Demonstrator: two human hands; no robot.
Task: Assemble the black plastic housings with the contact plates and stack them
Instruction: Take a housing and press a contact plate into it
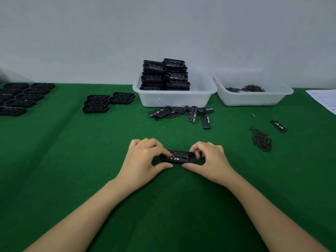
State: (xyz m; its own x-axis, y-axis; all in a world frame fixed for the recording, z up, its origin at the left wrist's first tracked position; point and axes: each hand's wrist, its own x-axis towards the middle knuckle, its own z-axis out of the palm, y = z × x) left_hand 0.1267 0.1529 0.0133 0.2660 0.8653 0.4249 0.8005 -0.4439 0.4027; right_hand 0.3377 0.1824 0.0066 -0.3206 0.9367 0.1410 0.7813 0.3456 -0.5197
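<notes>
Left hand (145, 157) and right hand (209, 159) grip one housing (179, 156) low over the green cloth (72, 160), near the table's front centre. Fingers of both hands curl over its ends and thumbs press along its near edge; a contact plate with small metal tabs appears to sit in its open face.

Risks, as judged: uneven thumb pressure could seat the plate tilted, bend a tab, or let the housing slip from the fingertips.

Counts: two clear tubs. The left tub (174, 100) holds two stacks of housings, the number hidden by overlap; the right tub (254, 100) holds small dark parts, too fine to count. Five housings (107, 102) lie left of centre, about ten more (21, 99) at far left, partly cut off. Loose plates (180, 113) lie heaped before the left tub, one plate (278, 126) apart at right, beside a screw pile (261, 139). One paper (323, 100) lies at right.
</notes>
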